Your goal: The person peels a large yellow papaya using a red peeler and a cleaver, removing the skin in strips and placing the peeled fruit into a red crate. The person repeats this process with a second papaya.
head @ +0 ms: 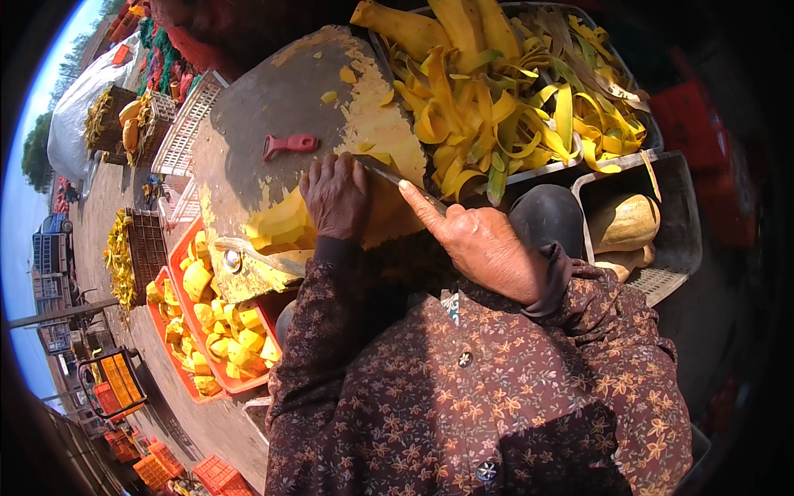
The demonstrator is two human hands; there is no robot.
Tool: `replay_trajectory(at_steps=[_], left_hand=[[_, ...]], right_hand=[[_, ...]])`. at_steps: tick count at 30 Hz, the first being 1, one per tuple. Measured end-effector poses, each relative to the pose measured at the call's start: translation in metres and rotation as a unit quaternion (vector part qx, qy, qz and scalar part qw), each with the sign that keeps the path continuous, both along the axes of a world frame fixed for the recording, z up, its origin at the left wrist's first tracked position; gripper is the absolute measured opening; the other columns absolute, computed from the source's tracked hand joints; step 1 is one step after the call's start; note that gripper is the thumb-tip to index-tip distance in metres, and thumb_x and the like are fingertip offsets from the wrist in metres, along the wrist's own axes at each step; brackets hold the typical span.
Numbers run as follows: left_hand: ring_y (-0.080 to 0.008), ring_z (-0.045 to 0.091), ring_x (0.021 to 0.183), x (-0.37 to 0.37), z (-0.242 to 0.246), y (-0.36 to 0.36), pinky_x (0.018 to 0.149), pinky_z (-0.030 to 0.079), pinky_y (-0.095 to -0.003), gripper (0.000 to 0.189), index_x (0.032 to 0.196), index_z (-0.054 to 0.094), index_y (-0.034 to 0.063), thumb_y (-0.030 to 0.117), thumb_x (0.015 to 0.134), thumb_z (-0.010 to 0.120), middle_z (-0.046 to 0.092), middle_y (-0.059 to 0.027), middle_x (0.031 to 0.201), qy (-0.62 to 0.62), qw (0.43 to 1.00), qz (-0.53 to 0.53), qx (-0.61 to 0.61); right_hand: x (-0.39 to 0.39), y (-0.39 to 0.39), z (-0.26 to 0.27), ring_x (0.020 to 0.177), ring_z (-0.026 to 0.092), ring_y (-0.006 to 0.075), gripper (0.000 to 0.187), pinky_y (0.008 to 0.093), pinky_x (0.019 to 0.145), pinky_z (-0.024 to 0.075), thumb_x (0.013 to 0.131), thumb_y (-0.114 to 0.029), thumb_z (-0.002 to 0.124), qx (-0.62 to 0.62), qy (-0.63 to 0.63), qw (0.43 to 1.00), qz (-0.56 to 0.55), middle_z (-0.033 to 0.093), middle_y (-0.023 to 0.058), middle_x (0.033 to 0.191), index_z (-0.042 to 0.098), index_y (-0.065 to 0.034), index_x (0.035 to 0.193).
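Observation:
My left hand (338, 195) presses down on a peeled yellow squash (282, 224) lying along the near side of a worn work board (248, 118). In my right hand (493, 251) is a knife, its index finger stretched along the back of the blade (388, 172). The blade lies across the squash's right end, just beside my left fingers; its lower edge is hidden, so the depth of any cut cannot be told. A red peeler (290, 144) rests on the board beyond my left hand. Small yellow scraps (348, 75) dot the far part of the board.
Orange crates (232, 384) of cut squash chunks (248, 341) stand at the left. Beyond the board's right side, a crate holds whole peeled squashes (403, 28) and curled peels (496, 118). Unpeeled squashes (626, 220) lie in a grey crate (685, 204) near my knee (546, 217).

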State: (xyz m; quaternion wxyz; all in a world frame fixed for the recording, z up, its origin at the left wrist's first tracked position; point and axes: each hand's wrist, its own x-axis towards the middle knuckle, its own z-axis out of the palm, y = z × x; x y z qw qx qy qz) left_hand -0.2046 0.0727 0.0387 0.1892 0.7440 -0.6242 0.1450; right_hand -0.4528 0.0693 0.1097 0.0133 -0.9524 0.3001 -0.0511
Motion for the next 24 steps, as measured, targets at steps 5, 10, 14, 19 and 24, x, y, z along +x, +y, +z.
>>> replay_trajectory(at_steps=[5,10,14,19,24], left_hand=[[-0.0306,0.061,0.107,0.003,-0.003,-0.002,0.096,0.042,-0.0465,0.023,0.105,0.068,0.0093,0.029,0.100,0.057,0.067,-0.0094,0.109,0.019,1.000,-0.021,-0.011],[-0.0294,0.062,0.105,0.005,-0.005,-0.004,0.093,0.042,-0.0454,0.023,0.103,0.068,0.0103,0.030,0.100,0.058,0.068,-0.0087,0.106,0.025,0.999,-0.013,-0.033],[-0.0289,0.062,0.104,0.005,-0.005,-0.006,0.092,0.043,-0.0450,0.023,0.102,0.069,0.0110,0.031,0.100,0.058,0.068,-0.0079,0.104,0.037,0.999,-0.010,-0.025],[-0.0291,0.063,0.103,0.004,-0.004,-0.007,0.092,0.042,-0.0455,0.024,0.102,0.070,0.0113,0.032,0.099,0.058,0.069,-0.0073,0.103,0.045,0.999,-0.010,-0.018],[-0.0306,0.065,0.102,0.013,-0.003,-0.008,0.091,0.043,-0.0472,0.025,0.100,0.071,0.0108,0.033,0.099,0.058,0.072,-0.0091,0.102,0.083,0.996,0.018,0.020]], right_hand=[[0.009,-0.009,0.008,0.054,0.063,0.0178,0.085,0.0324,0.050,0.0498,0.085,-0.007,0.062,-0.028,-0.045,0.998,0.025,0.059,0.0061,0.063,0.027,-0.0033,0.163],[0.026,-0.034,0.022,0.053,0.063,0.0220,0.085,0.0356,0.050,0.0498,0.084,-0.007,0.062,-0.016,-0.029,0.996,0.079,0.059,0.0079,0.060,0.027,0.0020,0.161],[0.034,-0.066,0.045,0.066,0.067,0.0321,0.081,0.0411,0.062,0.0544,0.084,-0.003,0.062,0.072,0.021,0.987,0.143,0.063,0.0185,0.072,0.029,0.0058,0.158],[0.073,-0.094,0.076,0.089,0.071,0.0396,0.077,0.0406,0.077,0.0580,0.086,-0.001,0.061,0.149,0.159,0.963,0.156,0.069,0.0272,0.093,0.031,0.0083,0.156],[0.118,-0.115,0.075,0.101,0.070,0.0394,0.077,0.0407,0.086,0.0574,0.088,-0.008,0.063,0.141,0.298,0.919,0.217,0.069,0.0282,0.111,0.031,0.0018,0.158]])
